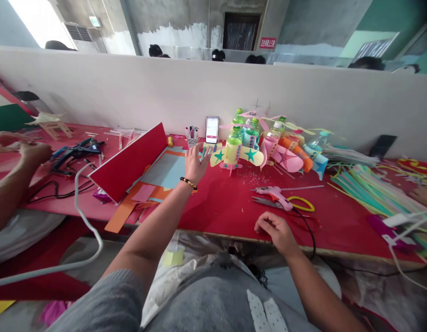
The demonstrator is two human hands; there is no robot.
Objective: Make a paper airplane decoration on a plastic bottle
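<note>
My left hand [195, 163], with a beaded bracelet [189, 183] at the wrist, reaches over the table, fingers stretched and apart. Just beyond it are a pen cup [192, 137] and a propped-up phone [212, 129]. Beside its fingertips stands a yellow paper-winged bottle plane [233, 150] with green stars. Loosely curled at the table's front edge is my right hand [276, 230], with nothing visible in it. Beyond that hand lie a pink glue gun [277, 194] and scissors with yellow handles [303, 203].
More bottle planes [296, 146] crowd the back right. Coloured strips [365, 189] cover the right side. Paper sheets [165, 168] lie left, beside a leaning red board [133, 161]. Another person's hands [23, 147] work at far left. A white cable [80, 203] crosses the left front.
</note>
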